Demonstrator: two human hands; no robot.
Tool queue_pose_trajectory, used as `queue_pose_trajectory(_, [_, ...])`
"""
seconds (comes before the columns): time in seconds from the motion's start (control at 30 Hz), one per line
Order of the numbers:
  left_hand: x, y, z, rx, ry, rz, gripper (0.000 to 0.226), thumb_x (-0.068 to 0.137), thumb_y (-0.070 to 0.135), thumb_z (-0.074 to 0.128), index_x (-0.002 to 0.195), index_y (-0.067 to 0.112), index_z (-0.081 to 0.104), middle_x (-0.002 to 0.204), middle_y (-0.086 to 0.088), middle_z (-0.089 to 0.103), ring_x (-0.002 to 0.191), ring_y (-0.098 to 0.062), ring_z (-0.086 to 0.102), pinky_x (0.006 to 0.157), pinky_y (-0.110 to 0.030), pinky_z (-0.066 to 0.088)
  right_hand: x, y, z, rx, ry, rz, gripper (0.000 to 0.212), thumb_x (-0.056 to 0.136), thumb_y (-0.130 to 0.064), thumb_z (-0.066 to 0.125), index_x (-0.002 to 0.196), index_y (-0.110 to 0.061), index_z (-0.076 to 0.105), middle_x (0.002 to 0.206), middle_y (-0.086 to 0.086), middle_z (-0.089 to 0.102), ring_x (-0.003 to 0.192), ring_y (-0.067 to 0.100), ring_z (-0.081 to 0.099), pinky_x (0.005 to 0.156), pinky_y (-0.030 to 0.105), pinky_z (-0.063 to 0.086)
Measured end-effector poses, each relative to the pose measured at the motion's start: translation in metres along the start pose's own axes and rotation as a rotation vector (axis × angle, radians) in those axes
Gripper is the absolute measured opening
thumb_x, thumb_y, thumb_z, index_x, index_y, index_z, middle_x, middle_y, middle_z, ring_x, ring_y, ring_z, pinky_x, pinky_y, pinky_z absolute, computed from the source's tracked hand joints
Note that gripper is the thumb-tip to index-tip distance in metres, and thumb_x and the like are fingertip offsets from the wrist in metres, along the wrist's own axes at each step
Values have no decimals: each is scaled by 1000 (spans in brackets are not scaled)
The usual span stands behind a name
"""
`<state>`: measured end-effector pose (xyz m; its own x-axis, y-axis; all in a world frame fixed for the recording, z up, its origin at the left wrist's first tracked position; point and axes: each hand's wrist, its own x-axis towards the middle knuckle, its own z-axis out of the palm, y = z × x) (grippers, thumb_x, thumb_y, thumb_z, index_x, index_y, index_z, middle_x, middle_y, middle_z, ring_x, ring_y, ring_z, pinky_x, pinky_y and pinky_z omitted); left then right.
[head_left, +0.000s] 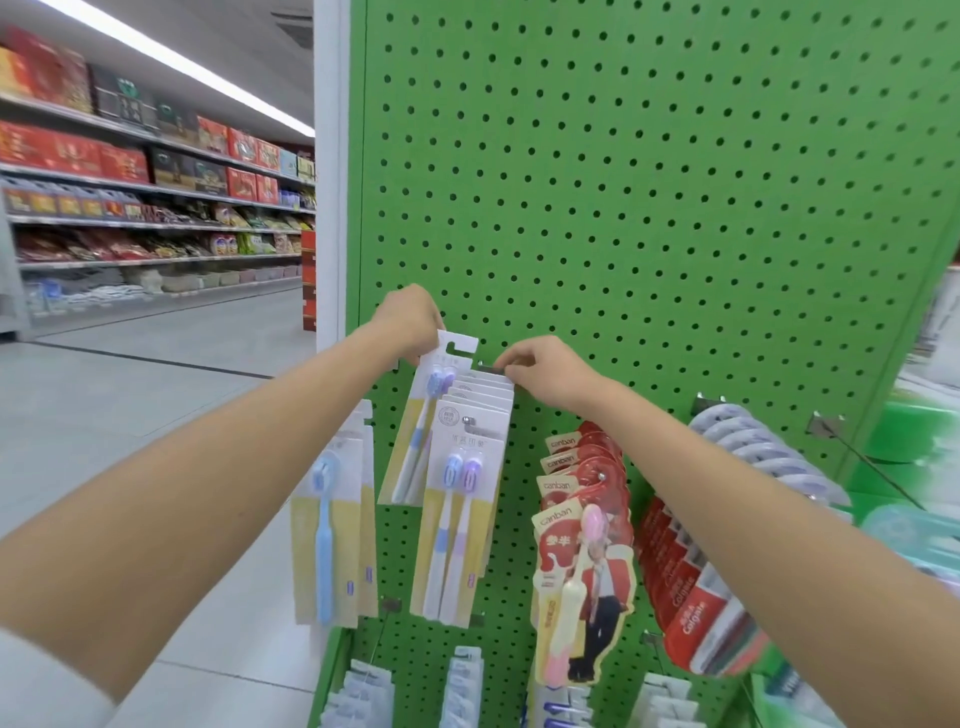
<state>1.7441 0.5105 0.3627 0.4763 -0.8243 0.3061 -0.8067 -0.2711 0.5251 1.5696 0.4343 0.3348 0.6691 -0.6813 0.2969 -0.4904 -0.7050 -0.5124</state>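
Left hand (408, 317) grips the top corner of a twin toothbrush pack (415, 441), which hangs tilted against the green pegboard (623, 208), just left of the hanging stack of packs (462, 499) and slightly above it. Right hand (550, 371) has its fingers curled, pinching the top edge of the rearmost cards in that stack, close to the pegboard. Red toothbrush packs (587, 519) and Colgate packs (691, 587) hang lower right, apart from both hands.

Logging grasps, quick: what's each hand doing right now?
Left hand: grips a toothbrush pack by its top.
Right hand: pinches the tops of the hung packs.
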Motion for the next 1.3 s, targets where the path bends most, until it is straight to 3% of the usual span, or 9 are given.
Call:
queue_pose_trajectory(0.13, [-3,0,6,-130,-60,-41,19,95,-4,57,108,1,68,99,-10,68,92,-29,72,38,-17,46,1,3,1,71,-32,-11,25,99,-9,49,88,-20,69,97,16,71,70,21,49,65,37,45])
queue_pose_trajectory(0.23, [0,0,12,-289,-129,-83,15,94,-5,57,106,-3,66,107,-19,70,92,-30,72,73,-33,61,2,5,3,82,-40,-12,27,98,-7,49,85,-20,68,97,15,71,74,23,54,74,49,54])
queue_pose_trajectory(0.3, [2,-1,14,-325,-158,-97,16,95,-5,56,108,-4,66,108,-21,69,93,-30,71,82,-40,60,2,5,4,84,-35,-9,28,98,-7,49,84,-20,69,95,14,72,74,23,56,81,53,54])
queue_pose_trajectory(0.47, [-4,-1,13,-344,-247,-129,22,94,-3,56,115,-4,64,107,-19,70,92,-26,71,79,-35,60,0,5,5,73,-27,-3,29,98,-7,49,83,-22,68,90,9,72,73,24,59,82,52,55])
queue_pose_trajectory(0.63, [-13,10,13,-330,-309,-92,21,97,3,54,115,4,66,98,-9,71,78,-13,67,57,-20,56,-4,5,1,106,-21,7,25,98,0,48,93,-16,66,98,9,72,81,16,67,82,34,59])
queue_pose_trajectory(0.83, [-26,19,17,-298,-321,-3,27,104,14,42,112,3,65,74,-1,58,46,-2,50,87,-38,53,-13,7,-5,87,-9,13,24,96,0,48,100,-17,65,99,8,71,92,19,68,86,36,57])
queue_pose_trajectory(0.93, [-28,18,19,-176,-193,69,22,101,13,49,103,3,69,94,-10,69,58,-10,55,62,-27,54,-26,5,-10,59,49,0,20,97,-6,52,101,-20,66,103,2,69,98,18,65,87,35,54])
queue_pose_trajectory(1.1, [-47,26,22,-29,144,165,25,96,8,49,88,5,72,93,-8,74,74,-22,70,71,-33,57,-59,2,-23,96,229,5,24,95,-3,50,100,-18,68,102,0,68,92,16,64,79,27,53])
queue_pose_trajectory(1.3, [-104,59,30,-90,228,316,22,92,8,52,84,9,73,85,-1,71,75,-15,65,70,-29,53,-108,2,-33,53,335,-12,22,93,-4,52,101,-17,70,98,-3,68,86,4,60,76,20,50])
